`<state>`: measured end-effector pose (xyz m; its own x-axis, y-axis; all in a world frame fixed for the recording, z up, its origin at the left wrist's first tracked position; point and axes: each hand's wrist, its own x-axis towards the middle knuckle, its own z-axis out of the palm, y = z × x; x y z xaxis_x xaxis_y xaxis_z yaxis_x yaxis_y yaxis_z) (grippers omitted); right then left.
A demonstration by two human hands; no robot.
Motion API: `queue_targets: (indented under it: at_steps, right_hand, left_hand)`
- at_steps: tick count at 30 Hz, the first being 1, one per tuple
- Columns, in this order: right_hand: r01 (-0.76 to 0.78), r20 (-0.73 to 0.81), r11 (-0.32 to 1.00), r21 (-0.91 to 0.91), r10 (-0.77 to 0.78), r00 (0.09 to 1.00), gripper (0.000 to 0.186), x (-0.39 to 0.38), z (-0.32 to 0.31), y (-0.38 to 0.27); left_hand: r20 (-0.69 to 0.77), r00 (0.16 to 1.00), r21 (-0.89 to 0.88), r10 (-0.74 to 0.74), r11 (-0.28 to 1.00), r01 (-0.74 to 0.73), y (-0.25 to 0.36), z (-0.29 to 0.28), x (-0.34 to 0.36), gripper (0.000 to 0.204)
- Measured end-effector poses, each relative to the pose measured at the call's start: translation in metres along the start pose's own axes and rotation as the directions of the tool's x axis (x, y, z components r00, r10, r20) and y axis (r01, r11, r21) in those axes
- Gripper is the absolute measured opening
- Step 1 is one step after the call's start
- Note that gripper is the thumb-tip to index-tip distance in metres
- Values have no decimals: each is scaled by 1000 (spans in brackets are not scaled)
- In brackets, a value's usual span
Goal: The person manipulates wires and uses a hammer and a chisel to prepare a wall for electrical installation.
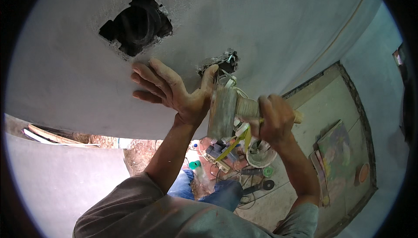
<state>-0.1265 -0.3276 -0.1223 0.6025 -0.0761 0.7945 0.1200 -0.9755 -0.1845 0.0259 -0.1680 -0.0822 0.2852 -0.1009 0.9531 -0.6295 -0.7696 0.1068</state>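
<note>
My left hand [170, 90] is spread against the grey wall [69, 90], its thumb at the edge of a small rough-edged cutout [230, 63] with pale wires. A larger dark cutout [137, 24] is above its fingers. My right hand [276, 118] is closed round the wooden handle of a mallet-like tool [223, 111], whose worn block head stands just beside my left thumb. What the head touches is unclear. A pale cord and yellow-green strap [235, 144] show around the tool.
Below are a white bucket [261, 155], power tools and cables [217, 155] on the cluttered floor, and my legs. A bordered floor or platform [348, 90] at the right holds a colourful board [335, 151]. Pale strips [61, 138] lie on a ledge at the left.
</note>
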Motion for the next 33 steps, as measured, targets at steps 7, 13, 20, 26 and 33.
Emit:
queue_targets:
  at_steps: [7,13,20,26,33]
  right_hand:
    - [-107,79,991,-85,114,990,44,4,3,6]
    - [61,28,997,36,-62,998,35,-1,-17,-21]
    - [-74,136,992,-101,88,987,32,7,-17,-8]
    - [-2,145,988,-152,25,989,33,8,-15,-11]
    - [-45,102,999,17,43,994,36,10,-30,-31]
  left_hand:
    - [16,1000,-19,-20,1000,20,6,0,0,127]
    - [30,999,-13,-45,999,46,3,-1,-1,130]
    - [9,1000,8,9,1000,-9,-2,3,-3,130]
    - [42,998,0,-35,999,35,1,0,-3,129]
    - [32,999,9,-14,1000,14,-6,2,-5,128]
